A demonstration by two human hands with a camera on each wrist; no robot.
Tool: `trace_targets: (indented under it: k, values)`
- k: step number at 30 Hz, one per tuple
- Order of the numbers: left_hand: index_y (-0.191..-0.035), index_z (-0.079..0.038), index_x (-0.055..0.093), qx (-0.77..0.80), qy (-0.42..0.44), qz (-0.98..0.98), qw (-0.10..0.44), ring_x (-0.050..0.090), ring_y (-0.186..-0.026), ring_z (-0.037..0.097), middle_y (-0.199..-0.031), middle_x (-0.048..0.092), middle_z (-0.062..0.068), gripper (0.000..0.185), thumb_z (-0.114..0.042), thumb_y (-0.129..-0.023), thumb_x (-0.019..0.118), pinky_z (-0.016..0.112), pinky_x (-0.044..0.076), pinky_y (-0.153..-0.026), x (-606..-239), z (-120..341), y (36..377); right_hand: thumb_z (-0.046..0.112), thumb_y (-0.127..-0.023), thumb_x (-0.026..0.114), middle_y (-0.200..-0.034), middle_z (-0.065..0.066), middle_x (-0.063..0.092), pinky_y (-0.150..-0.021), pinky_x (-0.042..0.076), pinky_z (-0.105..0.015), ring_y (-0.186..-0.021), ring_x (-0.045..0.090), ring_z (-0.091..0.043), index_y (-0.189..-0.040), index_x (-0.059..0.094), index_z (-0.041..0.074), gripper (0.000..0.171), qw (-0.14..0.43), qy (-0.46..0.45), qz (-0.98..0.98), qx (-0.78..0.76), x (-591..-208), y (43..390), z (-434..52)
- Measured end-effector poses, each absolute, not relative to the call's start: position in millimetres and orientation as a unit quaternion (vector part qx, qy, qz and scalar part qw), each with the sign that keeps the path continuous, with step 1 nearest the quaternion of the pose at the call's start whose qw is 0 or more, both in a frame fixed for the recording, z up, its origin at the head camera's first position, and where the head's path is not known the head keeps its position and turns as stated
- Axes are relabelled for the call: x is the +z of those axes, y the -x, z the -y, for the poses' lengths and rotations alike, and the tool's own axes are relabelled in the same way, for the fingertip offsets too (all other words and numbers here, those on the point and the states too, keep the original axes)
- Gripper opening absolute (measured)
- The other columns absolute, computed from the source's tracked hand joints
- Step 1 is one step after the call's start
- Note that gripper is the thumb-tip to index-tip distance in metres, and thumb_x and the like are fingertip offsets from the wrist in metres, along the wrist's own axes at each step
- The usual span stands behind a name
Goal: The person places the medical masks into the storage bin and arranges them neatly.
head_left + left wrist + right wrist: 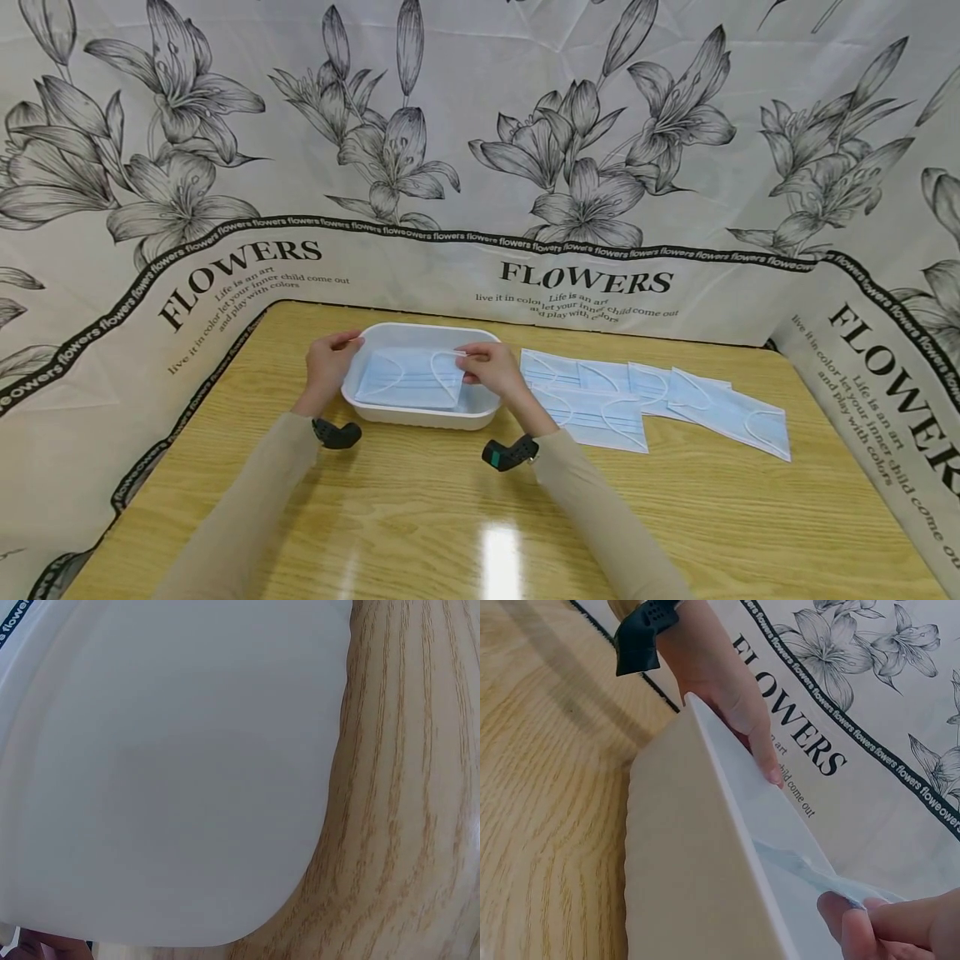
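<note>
A white plastic tray (390,415) stands on the wooden table, and a light blue face mask (411,379) lies inside it. My left hand (341,350) rests against the tray's left rim with fairly straight fingers (769,761). My right hand (468,360) pinches the mask's right edge over the tray. In the right wrist view the right fingertips (855,922) hold the thin mask edge (810,870) just above the tray's side wall (697,862). The left wrist view shows only the tray's white wall (172,772) and the table (405,825).
Several more blue masks (652,400) lie overlapping in a row on the table (450,517) to the right of the tray. A flower-printed cloth backdrop (480,167) surrounds the table on three sides. Bare wood lies in front of the tray.
</note>
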State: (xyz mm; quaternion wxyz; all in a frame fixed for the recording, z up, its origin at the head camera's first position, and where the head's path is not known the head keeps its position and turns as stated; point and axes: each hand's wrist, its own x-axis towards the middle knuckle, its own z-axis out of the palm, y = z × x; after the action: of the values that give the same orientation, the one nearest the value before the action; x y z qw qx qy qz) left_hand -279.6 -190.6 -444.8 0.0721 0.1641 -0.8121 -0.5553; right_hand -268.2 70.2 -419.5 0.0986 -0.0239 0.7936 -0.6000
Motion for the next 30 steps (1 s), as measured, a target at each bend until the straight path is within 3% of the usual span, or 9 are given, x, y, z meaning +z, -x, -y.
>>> trace_targets:
  k: [7,11,18,23,30]
  values:
    - [-0.124,-0.006,0.064,-0.551,-0.163,0.816,0.070,0.056,-0.109,0.026,-0.126,0.061,0.015,0.034,-0.023,-0.097,0.058,0.037,0.050,-0.093,-444.3,190.9,279.0,0.006,-0.092,0.062,-0.102,-0.021,0.071,-0.077,0.057,-0.040,-0.058,0.060,-0.003,-0.116,0.068,0.001,0.025,0.099,0.048,-0.820,-0.561,-417.9,266.6,-70.8]
    - [-0.125,-0.006,0.064,-0.551,-0.164,0.815,0.069,0.056,-0.109,0.026,-0.127,0.061,0.015,0.034,-0.024,-0.097,0.058,0.036,0.050,-0.093,-444.3,191.0,278.8,0.008,-0.092,0.063,-0.102,-0.018,0.071,-0.075,0.058,-0.040,-0.061,0.062,-0.005,-0.113,0.070,0.002,0.023,0.080,0.064,-0.835,-0.541,-417.7,266.1,-71.2]
    - [-0.125,-0.005,0.063,-0.550,-0.161,0.816,0.069,0.055,-0.110,0.026,-0.128,0.060,0.016,0.035,-0.024,-0.097,0.058,0.037,0.050,-0.093,-443.8,190.9,277.8,0.013,-0.089,0.069,-0.088,-0.013,0.073,-0.065,0.057,-0.031,-0.059,0.061,-0.006,-0.103,0.074,0.004,0.018,0.026,0.069,-0.864,-0.497,-419.5,266.4,-71.2]
    - [-0.125,-0.005,0.063,-0.552,-0.160,0.815,0.069,0.055,-0.111,0.026,-0.128,0.061,0.016,0.035,-0.024,-0.097,0.058,0.038,0.049,-0.095,-443.7,191.2,278.3,0.009,-0.086,0.071,-0.089,-0.016,0.073,-0.068,0.058,-0.037,-0.056,0.061,-0.005,-0.103,0.072,-0.001,0.019,0.032,0.054,-0.854,-0.516,-421.9,266.5,-71.0]
    - [-0.126,-0.005,0.063,-0.546,-0.158,0.820,0.069,0.056,-0.110,0.026,-0.127,0.060,0.017,0.035,-0.024,-0.097,0.057,0.037,0.050,-0.094,-443.1,190.8,276.9,0.005,-0.088,0.067,-0.090,-0.017,0.072,-0.070,0.058,-0.036,-0.060,0.063,-0.005,-0.102,0.072,-0.002,0.017,0.030,0.053,-0.854,-0.517,-423.6,267.1,-70.5]
